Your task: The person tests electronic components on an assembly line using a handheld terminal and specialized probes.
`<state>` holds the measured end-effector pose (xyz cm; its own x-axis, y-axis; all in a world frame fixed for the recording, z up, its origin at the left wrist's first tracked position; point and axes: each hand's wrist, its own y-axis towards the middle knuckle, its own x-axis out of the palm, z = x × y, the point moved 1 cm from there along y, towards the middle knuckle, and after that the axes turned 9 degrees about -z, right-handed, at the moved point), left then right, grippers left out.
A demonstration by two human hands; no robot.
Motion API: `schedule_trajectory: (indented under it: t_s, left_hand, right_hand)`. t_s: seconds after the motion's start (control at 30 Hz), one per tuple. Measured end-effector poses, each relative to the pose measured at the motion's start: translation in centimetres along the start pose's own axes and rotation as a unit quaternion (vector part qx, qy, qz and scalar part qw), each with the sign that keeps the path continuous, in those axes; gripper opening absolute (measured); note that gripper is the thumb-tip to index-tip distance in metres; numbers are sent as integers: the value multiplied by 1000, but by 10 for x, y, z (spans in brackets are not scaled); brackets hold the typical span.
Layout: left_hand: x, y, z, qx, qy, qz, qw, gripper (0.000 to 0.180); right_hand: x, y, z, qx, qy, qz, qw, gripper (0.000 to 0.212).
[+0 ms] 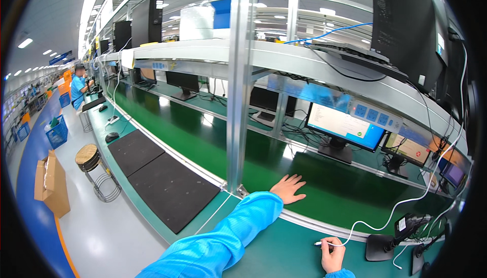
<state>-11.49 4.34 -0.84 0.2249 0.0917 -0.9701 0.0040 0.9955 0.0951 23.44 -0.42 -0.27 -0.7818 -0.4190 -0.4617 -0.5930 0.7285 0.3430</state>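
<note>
My left hand [287,189] is stretched out with fingers spread, on or just over the green conveyor belt [203,143] beside the metal upright post [237,90]. Nothing is in it. Lower right, my right hand [332,255] pinches a white cable [376,228] close to its end, above the green worktop [284,247]. The cable's small plug [318,243] points left out of my fingers. From there the cable loops up along the right side toward the shelf. A bright blue sleeve covers my left arm.
Black mats [167,187] lie on the worktop to the left. A black scanner on a stand [401,232] is at the right. Lit monitors [345,126] stand beyond the belt. A black computer tower [408,29] sits on the shelf [203,50]. A person [78,86] works far left.
</note>
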Motion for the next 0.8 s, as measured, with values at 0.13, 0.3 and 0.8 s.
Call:
schedule_trajectory:
  t_s: [0.13, 0.3, 0.8]
  left_hand:
    - [-1, -7, -8, -8, 7, 0, 1000, 75]
    - [4, -9, -17, -4, 5, 12, 1000, 75]
    - [-6, -16, -30, -6, 6, 3, 1000, 75]
  right_hand:
    - [0, 1, -9, 10, -19, -11, 1000, 14]
    - [0, 0, -14, 0, -26, -10, 1000, 13]
    - [-1, 0, -12, -12, -40, -9, 999, 12]
